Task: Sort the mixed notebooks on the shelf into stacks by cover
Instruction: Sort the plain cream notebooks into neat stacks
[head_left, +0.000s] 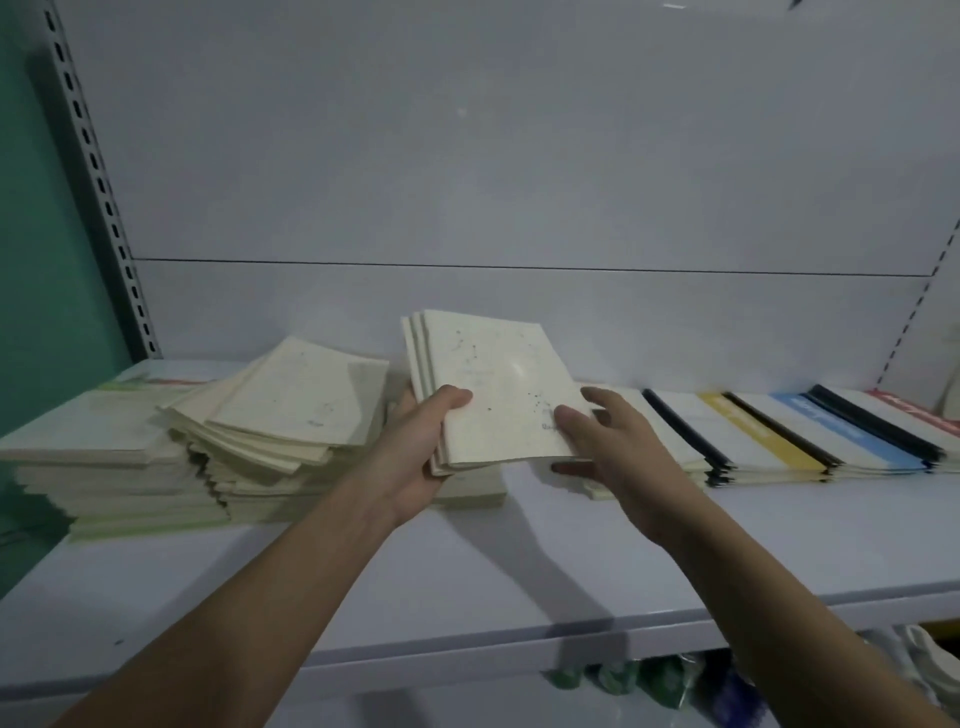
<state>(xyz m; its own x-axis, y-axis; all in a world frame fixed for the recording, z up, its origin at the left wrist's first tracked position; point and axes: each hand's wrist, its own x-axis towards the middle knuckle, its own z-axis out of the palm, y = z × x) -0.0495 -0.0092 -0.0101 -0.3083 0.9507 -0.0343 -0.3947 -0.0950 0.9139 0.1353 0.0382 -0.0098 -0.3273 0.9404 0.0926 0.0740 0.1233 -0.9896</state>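
At frame centre, the left hand (423, 452) is gripping a small bundle of cream notebooks (493, 387) above the shelf (467, 582), thumb lying on the top cover. The right hand (610, 441) is touching the bundle's right edge, fingers (569, 423) loosely spread. A messy cream stack (275, 415) is lying at left; notebooks with coloured spine bands (779, 431) are lying at right.

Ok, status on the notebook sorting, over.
Left hand holding cream notebooks above shelf. Right hand open beside them. Nothing in the way.
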